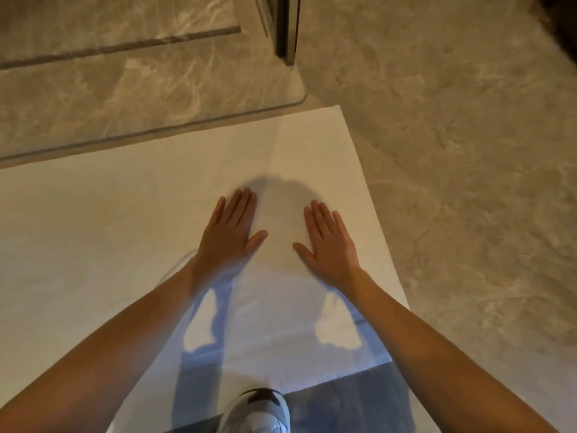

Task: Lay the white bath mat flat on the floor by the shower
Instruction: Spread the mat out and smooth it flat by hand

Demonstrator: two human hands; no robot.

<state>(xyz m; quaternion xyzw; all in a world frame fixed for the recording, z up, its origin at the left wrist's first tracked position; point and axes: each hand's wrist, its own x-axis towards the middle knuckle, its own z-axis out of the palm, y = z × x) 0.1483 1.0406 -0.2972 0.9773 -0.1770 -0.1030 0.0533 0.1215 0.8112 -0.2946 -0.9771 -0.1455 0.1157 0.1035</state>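
Note:
The white bath mat (125,220) lies spread on the marble floor, its far edge running along the raised shower threshold (156,132). A fold crease runs down it near the right side. My left hand (231,232) rests palm down on the mat with straight fingers, just left of the crease. My right hand (327,242) presses flat on the mat a little to the right, fingers straight and thumb spread. Both hands hold nothing.
The shower's glass door frame (287,26) stands at the top centre. Beige marble floor (468,151) stretches to the right of the mat. My grey and white shoe (259,410) stands at the mat's near edge, at the bottom centre.

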